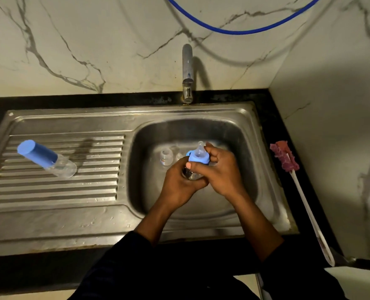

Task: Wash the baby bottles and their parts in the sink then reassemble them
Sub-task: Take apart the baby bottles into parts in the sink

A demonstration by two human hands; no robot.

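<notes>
L hand [180,180] grips bottle [190,175] to steady it over sink [248,135]; R hand [217,167] grips collar [198,158], prob. for twisting.

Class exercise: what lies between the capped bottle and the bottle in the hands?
Ribbed drainboard, then a clear bottle in the basin; head view.

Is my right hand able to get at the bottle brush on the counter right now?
Probably, once it lets go: the right hand grips the blue collar of the bottle over the sink. The bottle brush lies uncovered on the counter to its right, nothing between them.
</notes>
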